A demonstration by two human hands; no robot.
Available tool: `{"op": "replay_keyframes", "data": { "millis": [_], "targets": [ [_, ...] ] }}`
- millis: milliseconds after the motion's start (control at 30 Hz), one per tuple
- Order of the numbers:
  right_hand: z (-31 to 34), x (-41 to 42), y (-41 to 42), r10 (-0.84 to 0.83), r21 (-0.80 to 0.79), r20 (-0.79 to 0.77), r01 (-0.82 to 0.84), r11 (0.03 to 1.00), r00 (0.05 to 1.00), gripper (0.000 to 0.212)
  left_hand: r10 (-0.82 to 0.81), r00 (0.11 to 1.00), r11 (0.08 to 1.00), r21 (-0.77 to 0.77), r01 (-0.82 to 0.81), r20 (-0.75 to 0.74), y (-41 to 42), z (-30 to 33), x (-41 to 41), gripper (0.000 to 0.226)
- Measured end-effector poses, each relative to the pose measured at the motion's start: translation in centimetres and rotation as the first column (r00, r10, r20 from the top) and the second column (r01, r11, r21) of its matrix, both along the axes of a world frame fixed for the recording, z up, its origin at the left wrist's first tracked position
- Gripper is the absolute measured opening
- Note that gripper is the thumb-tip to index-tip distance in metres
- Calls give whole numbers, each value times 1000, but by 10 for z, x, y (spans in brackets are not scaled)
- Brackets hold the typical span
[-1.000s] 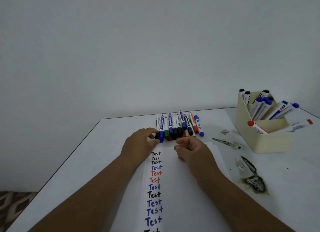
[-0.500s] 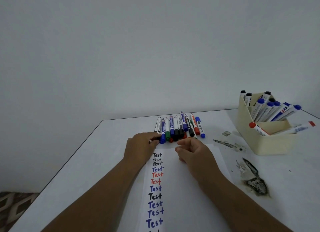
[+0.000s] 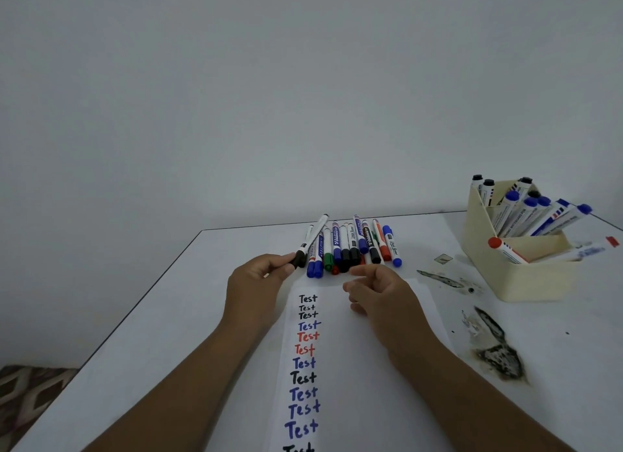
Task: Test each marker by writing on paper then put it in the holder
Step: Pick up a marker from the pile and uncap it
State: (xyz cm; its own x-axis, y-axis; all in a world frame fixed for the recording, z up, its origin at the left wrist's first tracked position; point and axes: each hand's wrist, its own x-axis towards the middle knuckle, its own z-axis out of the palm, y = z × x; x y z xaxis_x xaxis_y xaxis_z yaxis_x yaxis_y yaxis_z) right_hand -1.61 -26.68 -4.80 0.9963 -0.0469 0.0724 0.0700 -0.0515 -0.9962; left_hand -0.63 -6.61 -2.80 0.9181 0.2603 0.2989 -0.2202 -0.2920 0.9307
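Fingers (image 3: 283, 266) of my left hand (image 3: 256, 283) pinch the black-capped end of a slim white marker with a black cap (image 3: 312, 241). Its barrel slants up and away from my fingertips, raised over the left end of the row of capped markers (image 3: 352, 249) lying side by side on the white table (image 3: 151, 317). That row shows blue, green, black and red caps, most of them pointing toward me, just beyond my fingertips.

Right hand (image 3: 381, 293): fingers loosely curled and holding nothing, the index finger reaching toward the near caps of the row. Whether it touches a cap I cannot tell. The hand hovers over the top edge of the white sheet of paper (image 3: 364, 384), which lies between my forearms.

Paper: a column of the handwritten word "Test" in black, blue and red ink runs down its left side, just beside my left wrist.

Holder: a cream rectangular box (image 3: 515, 279) stands well apart, at the right rear of the table. Several white markers with blue and black caps lean inside it, and one red-capped marker (image 3: 505, 249) lies across its near rim.

Table surface: dark ink smears (image 3: 495, 350) lie between the paper and the box. A patterned floor (image 3: 27, 394) shows past the table's left edge.
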Motion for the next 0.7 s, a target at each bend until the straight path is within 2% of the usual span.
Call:
{"op": "replay_keyframes", "data": {
  "millis": [133,233,433,533,633,700],
  "targets": [
    [8,-4,0,32,197,-8,-30,980,999,39,-203,979,969,-146,201,2,-9,7,-23,20],
    [13,-7,-2,38,288,1,-36,957,999,45,-294,955,945,-145,295,23,-12,8,-28,23],
    [19,-13,-7,36,375,13,-39,926,999,37,-392,917,920,7,392,68,-7,7,-30,35],
    [17,-13,-7,41,341,40,-52,938,998,26,-433,901,898,100,428,29,-1,5,-29,29],
    [15,-14,-7,81,320,64,-98,942,995,25,-489,872,866,98,490,-35,-1,4,-32,23],
    [15,-16,-7,133,269,98,-155,951,986,25,-400,914,873,279,401,-61,-8,7,-35,27]
  ]
}}
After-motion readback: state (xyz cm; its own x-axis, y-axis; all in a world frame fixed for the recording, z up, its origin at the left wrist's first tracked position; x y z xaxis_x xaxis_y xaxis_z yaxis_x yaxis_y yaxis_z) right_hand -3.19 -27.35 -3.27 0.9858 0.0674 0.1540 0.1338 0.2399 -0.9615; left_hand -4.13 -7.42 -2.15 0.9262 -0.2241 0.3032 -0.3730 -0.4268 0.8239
